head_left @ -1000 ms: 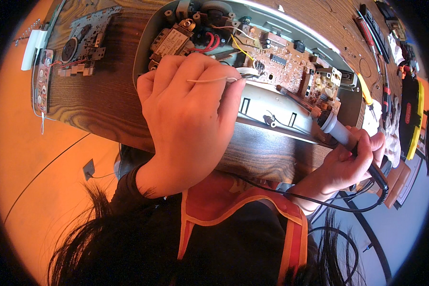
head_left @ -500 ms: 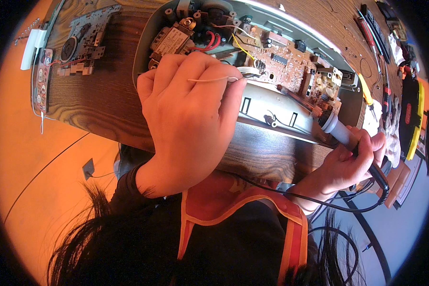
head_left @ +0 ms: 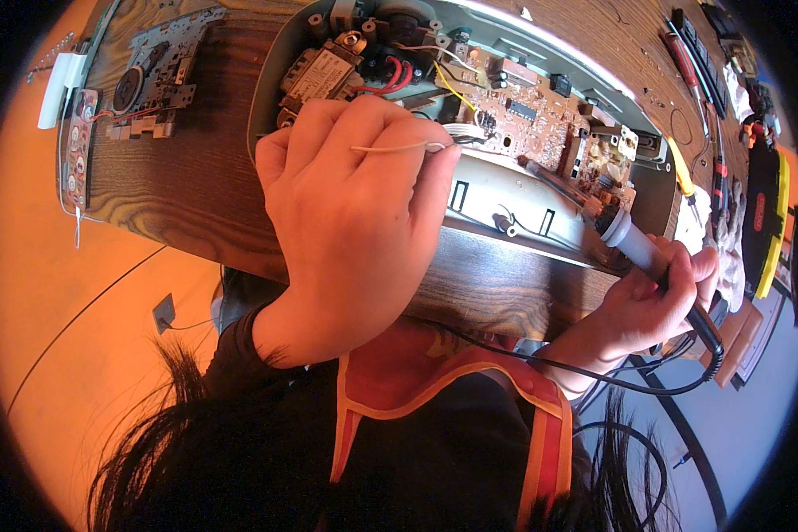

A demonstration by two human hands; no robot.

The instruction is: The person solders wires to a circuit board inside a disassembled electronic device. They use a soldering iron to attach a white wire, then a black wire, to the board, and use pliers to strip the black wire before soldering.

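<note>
In my right hand [head_left: 661, 297] is a soldering iron [head_left: 634, 244] with a pale collar and dark handle; its tip points up-left to the near edge of a brown circuit board [head_left: 541, 120]. I cannot tell whether the tip touches it. My left hand [head_left: 350, 199] is closed in a pinch on a thin whitish wire [head_left: 390, 148], whose loose end lies over my knuckles. The board sits in an open grey casing [head_left: 270, 89], beside a transformer [head_left: 321, 75] with red leads. My left hand hides part of the casing's near side.
At the left of the wooden table [head_left: 195, 168] lies a bare metal-framed circuit board [head_left: 160, 71]. Rightward are a red-handled screwdriver [head_left: 681, 58], a yellow-handled tool [head_left: 681, 168], a crumpled white cloth [head_left: 727, 239] and a black-and-yellow case [head_left: 767, 222]. The iron's cord [head_left: 585, 365] crosses before me.
Hardly anything differs. The soldering iron and the casing have shifted very slightly in the picture, and both hands keep their grips.
</note>
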